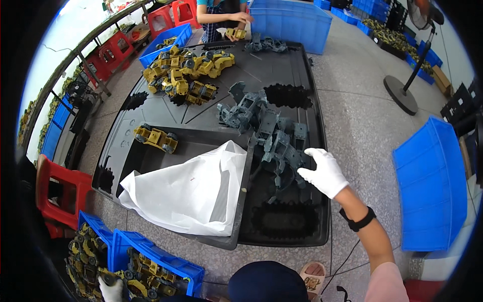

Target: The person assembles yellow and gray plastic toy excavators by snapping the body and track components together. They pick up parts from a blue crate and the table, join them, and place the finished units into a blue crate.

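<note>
My right hand [326, 174], in a white glove, is beside a heap of dark grey plastic toy parts [279, 138] on the right of the black table. Its thumb and forefinger are spread apart, with nothing between them. At the lower left, my left hand [111, 290], also gloved, reaches down among yellow-and-black toy trucks [86, 259] by the blue crates. Its fingers are largely hidden there, so any grip is unclear. A single yellow toy truck [156, 138] rests at the far left edge of a black tray [240, 199], which a white sheet [188, 194] partly covers.
More yellow trucks [183, 70] are piled on the far side of the black table [211, 113]. Across it, a person [221, 17] handles a yellow piece. Blue crates [432, 186] stand to the right and behind. A fan [402, 95] and red stools [63, 189] flank the table.
</note>
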Demonstrator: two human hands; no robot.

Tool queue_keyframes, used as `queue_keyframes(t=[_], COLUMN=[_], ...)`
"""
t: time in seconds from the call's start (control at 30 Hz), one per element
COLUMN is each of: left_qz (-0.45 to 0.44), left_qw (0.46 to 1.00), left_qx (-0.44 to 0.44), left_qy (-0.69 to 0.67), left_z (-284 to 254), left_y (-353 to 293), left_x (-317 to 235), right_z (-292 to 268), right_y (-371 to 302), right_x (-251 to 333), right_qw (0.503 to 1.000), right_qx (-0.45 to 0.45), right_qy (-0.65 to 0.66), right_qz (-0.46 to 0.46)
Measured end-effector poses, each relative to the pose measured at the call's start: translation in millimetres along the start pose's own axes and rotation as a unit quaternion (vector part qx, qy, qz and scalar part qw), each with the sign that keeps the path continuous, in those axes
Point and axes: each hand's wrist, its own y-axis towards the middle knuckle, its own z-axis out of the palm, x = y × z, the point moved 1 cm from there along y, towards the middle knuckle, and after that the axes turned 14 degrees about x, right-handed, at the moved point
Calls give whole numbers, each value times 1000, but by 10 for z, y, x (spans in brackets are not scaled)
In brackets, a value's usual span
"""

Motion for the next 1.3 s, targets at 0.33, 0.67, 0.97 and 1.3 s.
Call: queue_keyframes(t=[0.33,0.67,0.97,1.3], left_qz=[-290,355,600,312], left_qw=[897,888,783,934], left_qx=[-74,-88,-30,-155], left_qy=[325,278,161,79], left_z=[-51,653,1263,1574], left_y=[-131,-488,-80,1283], left_x=[-516,-3138,-4648,-5129], right_z=[102,70,-102,-65], right_y=[-81,-186,-333,-840], right_x=[14,213,306,467], right_qw=[983,983,979,967], right_qx=[30,28,-34,58], right_qy=[182,165,166,247], right_qz=[12,-69,-113,-34])
